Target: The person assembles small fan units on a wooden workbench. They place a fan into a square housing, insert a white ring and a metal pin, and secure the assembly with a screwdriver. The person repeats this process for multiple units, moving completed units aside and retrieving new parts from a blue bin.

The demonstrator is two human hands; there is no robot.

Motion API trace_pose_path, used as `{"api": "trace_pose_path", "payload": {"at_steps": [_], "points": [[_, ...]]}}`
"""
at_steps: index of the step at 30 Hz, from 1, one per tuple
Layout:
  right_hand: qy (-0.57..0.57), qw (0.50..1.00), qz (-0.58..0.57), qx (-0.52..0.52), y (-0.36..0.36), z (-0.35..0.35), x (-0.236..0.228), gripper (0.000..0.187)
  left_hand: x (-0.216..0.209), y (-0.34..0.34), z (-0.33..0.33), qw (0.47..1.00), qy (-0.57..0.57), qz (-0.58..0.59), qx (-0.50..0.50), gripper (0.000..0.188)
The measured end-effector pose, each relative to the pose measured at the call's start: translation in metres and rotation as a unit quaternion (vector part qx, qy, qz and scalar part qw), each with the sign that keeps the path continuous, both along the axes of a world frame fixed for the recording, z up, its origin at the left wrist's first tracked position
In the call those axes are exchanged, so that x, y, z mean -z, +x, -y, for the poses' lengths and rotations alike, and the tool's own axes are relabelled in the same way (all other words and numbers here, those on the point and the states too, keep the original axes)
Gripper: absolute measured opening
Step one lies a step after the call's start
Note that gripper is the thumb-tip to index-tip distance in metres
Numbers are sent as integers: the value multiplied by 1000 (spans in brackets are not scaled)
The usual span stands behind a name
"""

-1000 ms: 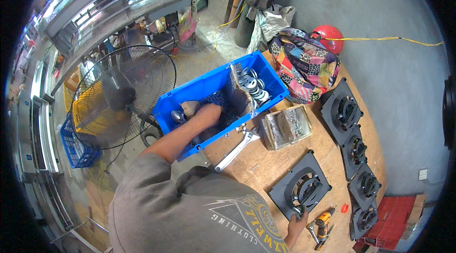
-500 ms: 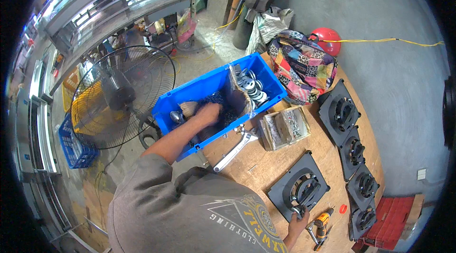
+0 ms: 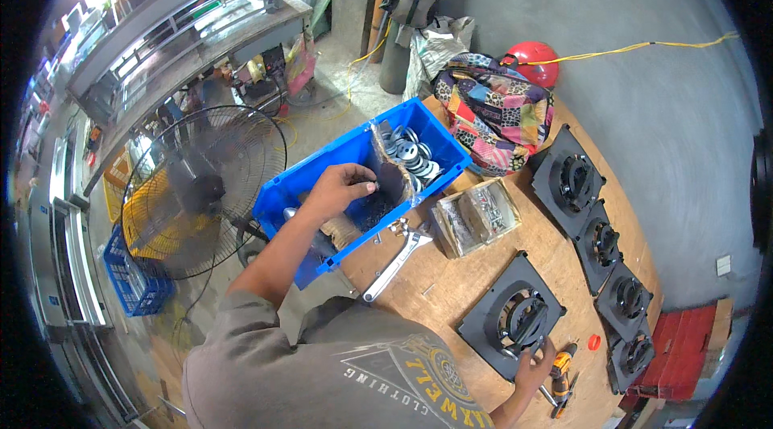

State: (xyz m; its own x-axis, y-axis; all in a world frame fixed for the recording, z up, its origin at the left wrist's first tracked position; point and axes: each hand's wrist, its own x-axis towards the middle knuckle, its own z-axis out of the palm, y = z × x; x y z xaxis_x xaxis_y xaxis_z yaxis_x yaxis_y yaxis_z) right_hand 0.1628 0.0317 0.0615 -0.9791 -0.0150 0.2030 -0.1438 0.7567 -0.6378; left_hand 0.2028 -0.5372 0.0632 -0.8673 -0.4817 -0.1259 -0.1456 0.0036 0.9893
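My left hand is over the blue bin, thumb and fingers pinched together. Whatever lies between the fingertips is too small to make out. Below it, dark small parts lie in the bin, and beyond a cardboard divider are round silver metal parts. At the near edge of a black square plate with a round opening and a black fitting, my right hand has its fingers curled. Its grip on something there is partly hidden. A yellow-and-black power drill lies just right of that hand.
An adjustable wrench and a box of screws sit on the wooden table. Several similar black plates line its right side. A patchwork bag rests at the far edge. A caged fan stands left.
My left hand has risen out of the dark parts in the bin, its fingers now pinched. My right hand stays by the near edge of the plate. The whole view has shifted slightly.
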Motion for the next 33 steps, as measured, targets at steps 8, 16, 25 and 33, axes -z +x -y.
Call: {"api": "trace_pose_path", "payload": {"at_steps": [8,16,25,33], "points": [[-55,972,-55,-221,-21,161,-51,38,-49,-4,-75,978,156,-104,93,24],[-229,919,18,-320,-11,250,-100,30,-56,0,-152,931,263,-169,188,25],[-224,915,28,-334,-12,241,-99,28,-65,3,-149,949,199,-133,207,29],[-409,856,158,-274,-8,237,-81,27,-61,-2,-152,934,230,-179,208,30]]}}
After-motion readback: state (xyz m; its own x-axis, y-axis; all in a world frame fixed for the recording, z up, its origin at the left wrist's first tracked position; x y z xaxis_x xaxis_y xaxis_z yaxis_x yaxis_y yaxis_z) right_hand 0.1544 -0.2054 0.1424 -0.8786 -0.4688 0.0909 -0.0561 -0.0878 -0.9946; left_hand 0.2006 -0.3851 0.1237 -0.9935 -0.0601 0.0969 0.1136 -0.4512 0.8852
